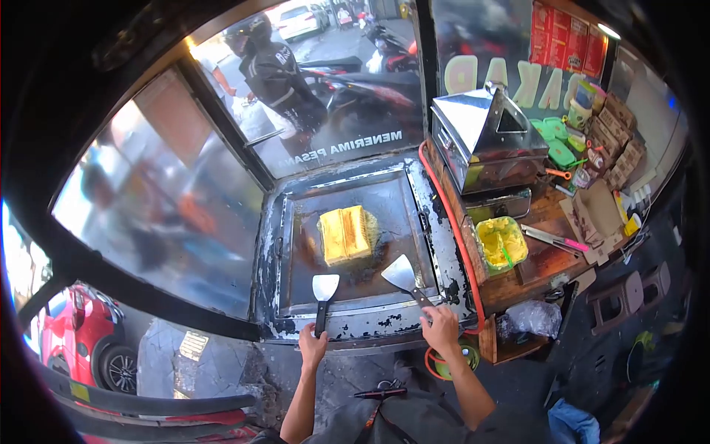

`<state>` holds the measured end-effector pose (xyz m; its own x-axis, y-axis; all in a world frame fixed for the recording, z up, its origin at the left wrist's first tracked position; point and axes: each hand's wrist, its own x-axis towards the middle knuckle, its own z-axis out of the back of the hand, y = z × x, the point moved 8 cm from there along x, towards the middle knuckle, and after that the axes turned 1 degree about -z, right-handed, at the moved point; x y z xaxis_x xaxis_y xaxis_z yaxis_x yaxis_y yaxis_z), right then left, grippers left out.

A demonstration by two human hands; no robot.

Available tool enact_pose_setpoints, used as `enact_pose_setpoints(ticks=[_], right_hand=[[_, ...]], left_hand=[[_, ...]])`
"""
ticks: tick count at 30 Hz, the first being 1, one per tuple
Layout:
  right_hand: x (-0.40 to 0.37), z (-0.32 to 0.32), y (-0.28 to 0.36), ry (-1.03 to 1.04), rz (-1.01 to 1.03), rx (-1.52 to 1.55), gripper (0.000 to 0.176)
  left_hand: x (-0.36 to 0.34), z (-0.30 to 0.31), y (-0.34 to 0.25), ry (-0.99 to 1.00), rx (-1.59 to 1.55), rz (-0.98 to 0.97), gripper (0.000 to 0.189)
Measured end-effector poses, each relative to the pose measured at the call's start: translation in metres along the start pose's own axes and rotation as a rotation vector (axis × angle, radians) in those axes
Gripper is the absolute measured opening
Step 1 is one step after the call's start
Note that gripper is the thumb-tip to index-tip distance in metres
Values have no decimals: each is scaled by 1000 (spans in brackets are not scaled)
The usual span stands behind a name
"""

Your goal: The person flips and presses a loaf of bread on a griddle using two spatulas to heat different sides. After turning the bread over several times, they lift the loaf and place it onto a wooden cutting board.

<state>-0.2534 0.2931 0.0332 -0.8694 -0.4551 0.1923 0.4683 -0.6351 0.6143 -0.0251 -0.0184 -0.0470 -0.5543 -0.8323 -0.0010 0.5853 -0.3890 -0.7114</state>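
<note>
Two slabs of yellow bread (345, 235) lie side by side on the dark flat griddle (399, 192), with a greasy, bubbling patch along their right side. My left hand (313, 345) is closed round the black handle of a spatula (325, 287), whose metal blade lies just below the bread, apart from it. Closed on the handle of a second, wider spatula (400, 274) is my right hand (441, 328). That blade points up and left over the griddle's lower right part, also apart from the bread.
An orange hose (451, 214) runs along the griddle's right side. Beyond it, a wooden counter holds a shiny metal box (492, 137), a tub of yellow spread (502, 243), tongs (551, 238) and a cardboard box (597, 214). Glass panes (347, 96) enclose the back and left; a person in dark clothing (277, 78) stands outside.
</note>
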Motion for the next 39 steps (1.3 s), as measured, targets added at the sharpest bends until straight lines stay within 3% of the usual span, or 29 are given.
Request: enact_pose_setpoints(ticks=[4, 5, 6, 8, 9, 12, 14, 16, 18, 20, 22, 26, 30, 31, 34, 35, 39], right_hand=[[-39, -10, 15, 162, 23, 58, 19], [-49, -12, 23, 179, 67, 81, 19], [-61, -24, 24, 263, 27, 218, 19], [-71, -11, 73, 328, 167, 393, 21], [-72, 4, 109, 356, 254, 470, 21], [-78, 78, 234, 419, 582, 574, 24], [-99, 146, 309, 252, 953, 686, 30], [-130, 193, 356, 209, 1191, 768, 37], [-157, 229, 387, 96, 1350, 847, 30], [-179, 251, 405, 94, 1462, 941, 22], [-197, 263, 412, 40, 1512, 1011, 17], [-219, 274, 406, -272, 1593, 1065, 10], [-234, 281, 409, -384, 1539, 1076, 19], [-238, 285, 413, -394, 1638, 924, 21], [-237, 297, 417, -58, 1454, 515, 22], [-241, 297, 421, 2, 1320, 477, 22], [-234, 289, 434, 103, 1166, 352, 19]], left_hand=[[-24, 28, -13, -135, 43, -123, 41], [-34, 31, -5, -71, -144, 16, 38], [-45, 27, 17, -62, -174, 36, 37], [-67, 16, 70, -31, -224, 69, 35], [-91, 18, 78, -3, -367, 214, 30], [-165, 1, 163, 128, -190, 338, 26], [-249, -34, 282, 355, -187, 622, 23], [-366, -35, 358, 401, -290, 1113, 20], [-442, -32, 380, 419, -294, 1223, 20], [-481, -32, 383, 418, -303, 1194, 20], [-506, -28, 385, 392, -332, 1173, 21], [-526, -29, 386, 312, -414, 1144, 21], [-524, -29, 389, 209, -483, 1139, 22], [-523, -31, 391, 181, -499, 1139, 22], [-505, -36, 400, 115, -529, 1115, 22], [-490, -38, 401, 96, -539, 1092, 23], [-415, -31, 394, 171, -543, 969, 25]])
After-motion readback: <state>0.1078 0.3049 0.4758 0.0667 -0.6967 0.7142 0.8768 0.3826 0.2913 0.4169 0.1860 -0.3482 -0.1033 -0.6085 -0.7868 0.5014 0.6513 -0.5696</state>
